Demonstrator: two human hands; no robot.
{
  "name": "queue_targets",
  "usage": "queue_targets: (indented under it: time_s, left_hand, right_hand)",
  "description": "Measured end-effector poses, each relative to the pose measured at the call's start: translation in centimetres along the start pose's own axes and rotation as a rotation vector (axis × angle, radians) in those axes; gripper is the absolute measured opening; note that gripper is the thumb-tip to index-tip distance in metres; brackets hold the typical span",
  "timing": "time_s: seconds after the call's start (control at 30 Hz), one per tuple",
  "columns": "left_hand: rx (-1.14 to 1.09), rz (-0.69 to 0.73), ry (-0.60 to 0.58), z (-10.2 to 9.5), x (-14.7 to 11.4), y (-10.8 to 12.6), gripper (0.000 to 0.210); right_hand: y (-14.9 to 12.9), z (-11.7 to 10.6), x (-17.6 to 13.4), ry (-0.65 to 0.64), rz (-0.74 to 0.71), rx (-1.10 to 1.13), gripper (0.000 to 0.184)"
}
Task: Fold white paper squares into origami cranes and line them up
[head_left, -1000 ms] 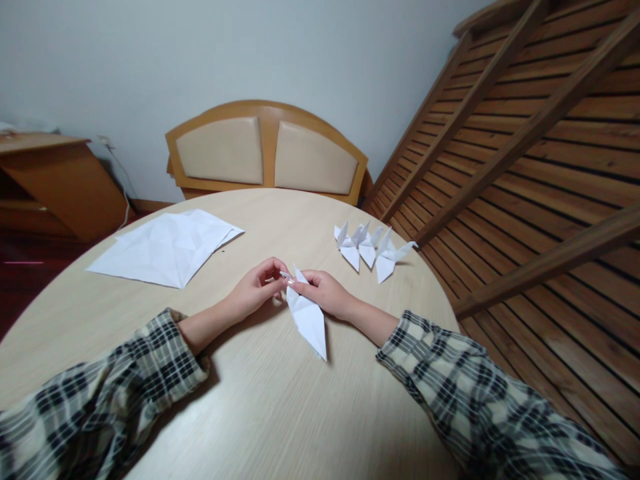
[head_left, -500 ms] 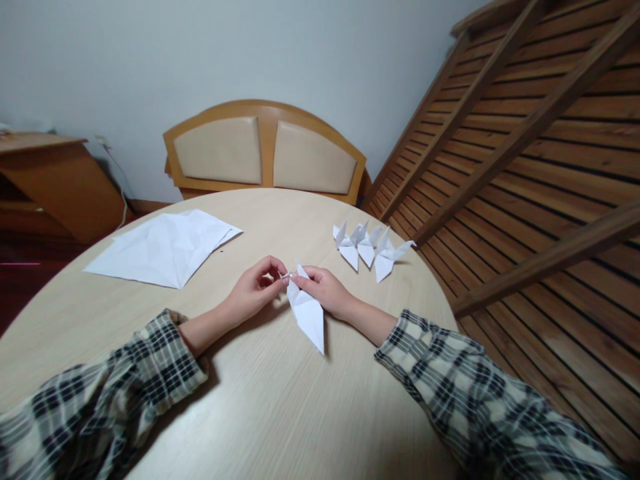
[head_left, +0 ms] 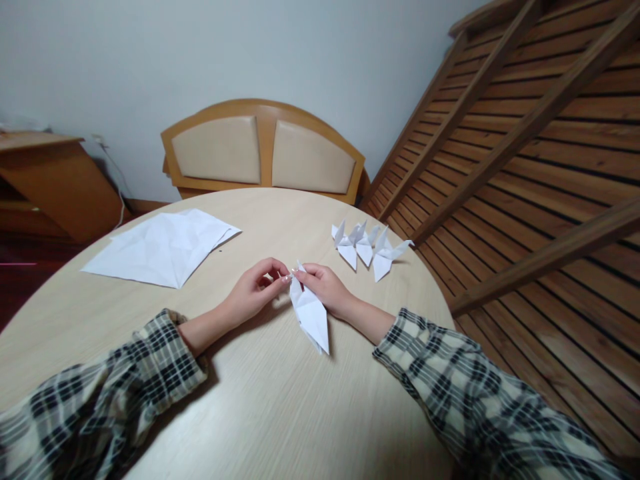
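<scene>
A white folded paper crane [head_left: 312, 316] is held between my two hands above the middle of the table, its wide flaps pointing down toward me. My left hand [head_left: 257, 288] pinches a narrow tip of the paper between thumb and forefinger. On the other side, my right hand [head_left: 325, 288] grips the crane near its top, thumb in front; its other fingers are hidden behind the paper. The fingertips of both hands nearly meet. Three finished white paper cranes [head_left: 384, 257] stand in a row to the right, beyond my right hand.
White creased paper sheets [head_left: 165, 247] lie at the left of the round wooden table [head_left: 240, 413]. Behind it is a headboard-like panel [head_left: 265, 150] with cream pads. Wooden slats [head_left: 525, 167] lean at the right; a brown desk [head_left: 45, 180] stands far left.
The held crane has turned slightly, its lower points shifting a little right and separating. Both hands stay in nearly the same place, and my left fingertips have moved closer to the right thumb.
</scene>
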State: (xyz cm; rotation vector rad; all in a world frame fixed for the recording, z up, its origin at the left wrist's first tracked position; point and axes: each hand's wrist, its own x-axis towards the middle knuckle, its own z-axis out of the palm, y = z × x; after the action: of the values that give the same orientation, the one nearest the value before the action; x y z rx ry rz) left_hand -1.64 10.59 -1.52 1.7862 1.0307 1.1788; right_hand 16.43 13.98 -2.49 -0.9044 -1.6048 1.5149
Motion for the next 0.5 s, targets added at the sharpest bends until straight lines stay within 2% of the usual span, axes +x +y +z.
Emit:
queue_targets:
  time_s: [0.4,0.5]
  left_hand:
    - [0.071,-0.027,0.035,0.06,-0.07,-0.07,0.021]
    - [0.079,-0.061,-0.01,0.06,0.02,-0.22,0.024]
  right_hand:
    - [0.19,0.03,0.06,0.03,-0.058,-0.021,0.036]
    - [0.18,0.04,0.09,0.036,-0.076,-0.03,0.035]
